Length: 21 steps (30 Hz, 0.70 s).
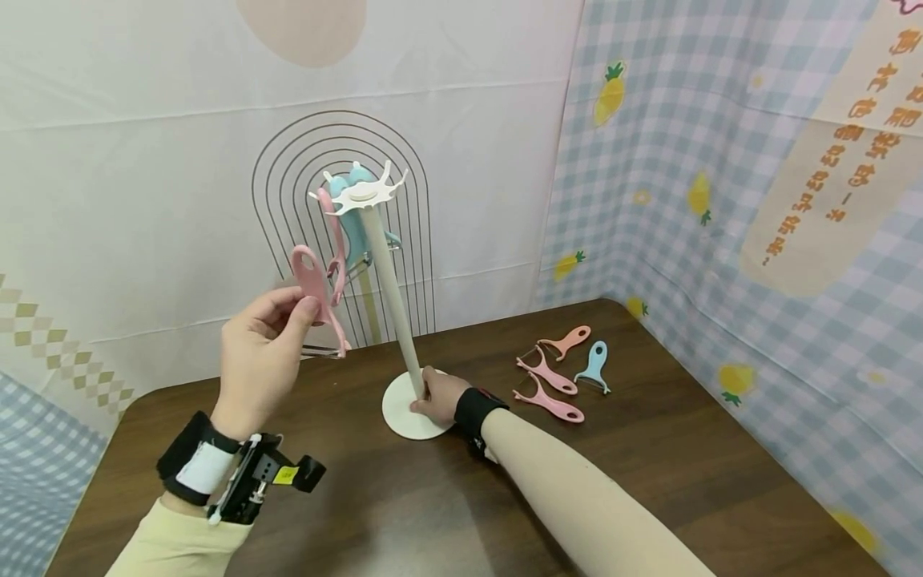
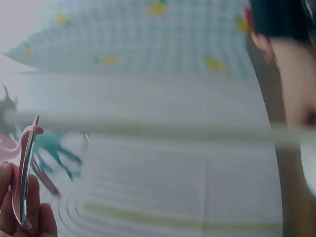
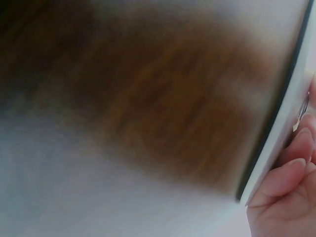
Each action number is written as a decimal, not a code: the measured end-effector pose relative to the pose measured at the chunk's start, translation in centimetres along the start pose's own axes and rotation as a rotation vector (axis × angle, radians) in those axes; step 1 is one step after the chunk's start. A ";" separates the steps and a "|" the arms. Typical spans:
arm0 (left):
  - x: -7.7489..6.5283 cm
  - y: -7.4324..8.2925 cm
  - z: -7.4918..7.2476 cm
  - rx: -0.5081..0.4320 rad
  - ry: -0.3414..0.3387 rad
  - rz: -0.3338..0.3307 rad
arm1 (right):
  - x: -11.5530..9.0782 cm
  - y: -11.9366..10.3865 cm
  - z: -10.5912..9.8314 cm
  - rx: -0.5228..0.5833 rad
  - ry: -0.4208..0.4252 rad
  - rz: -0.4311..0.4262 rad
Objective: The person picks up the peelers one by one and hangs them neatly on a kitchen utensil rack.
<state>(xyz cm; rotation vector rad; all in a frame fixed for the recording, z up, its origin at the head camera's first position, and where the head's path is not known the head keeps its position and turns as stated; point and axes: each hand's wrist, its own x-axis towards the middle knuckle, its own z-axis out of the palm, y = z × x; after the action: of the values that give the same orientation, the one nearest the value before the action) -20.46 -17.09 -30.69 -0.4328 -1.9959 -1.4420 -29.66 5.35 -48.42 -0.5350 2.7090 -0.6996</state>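
Observation:
My left hand [image 1: 263, 340] pinches a pink peeler [image 1: 312, 276] by its handle, thumb in front, with the metal blade hanging low. The held peeler is just left of a white stand [image 1: 389, 292] topped by a ring of hooks [image 1: 363, 195]. On those hooks hang another pink peeler [image 1: 335, 232] and light-blue peelers [image 1: 354, 234], partly overlapping one another. Down at the table, my right hand [image 1: 441, 396] grips the foot of the pole, over the round base [image 1: 399, 410]. In the right wrist view, curled fingers [image 3: 289, 177] sit at the edge of the base.
Right of the stand, several peelers lie on the dark wooden table [image 1: 620, 481]: an orange one [image 1: 570, 340], a blue one [image 1: 594, 362] and pink ones [image 1: 555, 377]. Behind stands a white cloth backdrop [image 1: 476, 160]; a checked curtain [image 1: 671, 264] borders the right.

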 end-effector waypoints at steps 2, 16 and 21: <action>0.1 1.0 0.2 -0.072 -0.022 -0.024 | 0.1 0.1 0.1 0.007 0.003 -0.005; 2.0 3.9 1.6 -0.223 -0.026 -0.031 | 0.2 0.0 0.1 0.016 0.002 0.010; 2.4 4.0 2.1 -0.272 -0.015 -0.037 | -0.1 -0.2 -0.1 0.020 -0.002 0.013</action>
<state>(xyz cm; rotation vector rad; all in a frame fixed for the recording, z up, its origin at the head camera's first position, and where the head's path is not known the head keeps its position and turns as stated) -20.54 -14.01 -26.61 -0.5258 -1.8331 -1.7469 -29.58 5.23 -48.23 -0.5129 2.6981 -0.7218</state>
